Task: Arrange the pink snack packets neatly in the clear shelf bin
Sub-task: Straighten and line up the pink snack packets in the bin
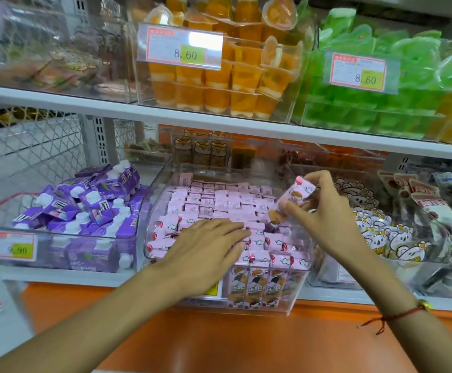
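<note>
Two hands work over the clear shelf bin (149, 211), which sits on the lower shelf and is packed with rows of pink snack packets (214, 200) standing upright. The left hand (206, 249) lies flat with straight fingers on the packet tops near the front of the bin, its grip wide and holding nothing. The right hand (324, 211) pinches one packet (292, 203) between thumb and fingertips, tilted, its lower end dipping into a gap in the rows near the bin's right side. A red string bracelet (397, 316) circles the right wrist.

Just left of the bin stands another clear bin of purple pouches (90, 208) with white caps, a price tag (9, 244) on its front. To the right is a bin of cartoon-bear packets (381, 232), close against the right hand's wrist. Behind the pink packets stand small cat-faced packs (200, 153). On the shelf above are orange jelly cups (219, 84) and green jelly cups (375, 103), each bin tagged 8.60, overhanging the back of the pink bin. An orange ledge (246, 340) runs below the shelf
</note>
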A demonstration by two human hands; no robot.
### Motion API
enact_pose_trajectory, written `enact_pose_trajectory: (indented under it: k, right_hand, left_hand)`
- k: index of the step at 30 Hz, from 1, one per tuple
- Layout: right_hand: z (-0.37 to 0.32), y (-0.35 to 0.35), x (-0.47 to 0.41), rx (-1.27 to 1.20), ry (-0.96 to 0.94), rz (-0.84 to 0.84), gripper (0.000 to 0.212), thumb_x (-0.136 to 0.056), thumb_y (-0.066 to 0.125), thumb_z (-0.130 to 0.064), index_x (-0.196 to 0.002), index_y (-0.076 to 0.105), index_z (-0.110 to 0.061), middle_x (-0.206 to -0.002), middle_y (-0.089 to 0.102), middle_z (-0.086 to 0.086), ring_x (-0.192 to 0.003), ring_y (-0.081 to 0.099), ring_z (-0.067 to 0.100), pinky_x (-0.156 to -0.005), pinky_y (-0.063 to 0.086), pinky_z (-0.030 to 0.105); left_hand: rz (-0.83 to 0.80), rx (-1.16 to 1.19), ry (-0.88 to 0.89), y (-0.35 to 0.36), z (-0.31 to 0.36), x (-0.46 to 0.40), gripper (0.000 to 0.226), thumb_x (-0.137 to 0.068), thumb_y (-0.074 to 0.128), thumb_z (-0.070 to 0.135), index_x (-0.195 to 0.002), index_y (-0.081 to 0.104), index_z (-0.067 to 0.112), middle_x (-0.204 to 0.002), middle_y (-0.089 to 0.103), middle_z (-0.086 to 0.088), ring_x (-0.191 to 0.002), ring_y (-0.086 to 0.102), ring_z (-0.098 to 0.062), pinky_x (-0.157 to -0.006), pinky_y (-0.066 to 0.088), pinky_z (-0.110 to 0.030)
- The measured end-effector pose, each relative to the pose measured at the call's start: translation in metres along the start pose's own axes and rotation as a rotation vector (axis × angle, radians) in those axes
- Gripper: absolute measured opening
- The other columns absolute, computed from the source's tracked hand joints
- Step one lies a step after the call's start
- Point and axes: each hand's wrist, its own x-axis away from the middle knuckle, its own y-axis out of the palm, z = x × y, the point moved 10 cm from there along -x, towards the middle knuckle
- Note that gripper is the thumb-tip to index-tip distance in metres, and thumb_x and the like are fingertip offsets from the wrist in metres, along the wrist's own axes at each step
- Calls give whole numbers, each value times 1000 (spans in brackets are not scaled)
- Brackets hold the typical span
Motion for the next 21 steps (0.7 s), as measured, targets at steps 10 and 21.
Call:
enact_pose_trajectory:
  k: [10, 21]
  right_hand:
    - [-19, 28, -5, 271, -224, -206, 22, -85, 67, -28, -103, 63, -16, -95, 61, 0, -84, 53, 11, -66, 36, 16]
    - [-8, 61, 16, 653, -395, -364, 29, -97, 43, -35, -114, 66, -29, -121, 61, -9, -113, 40, 14, -91, 34, 33]
  left_hand:
    - [11, -1, 3, 1, -1, 0, 45, -102, 19, 43, -143, 34, 34, -150, 33, 16, -136, 27, -4, -111, 18, -25]
    - [36, 23, -4, -2, -2, 0, 44, -101, 25, 44, -144, 31, 37, -150, 29, 20, -137, 24, -1, -111, 16, -22]
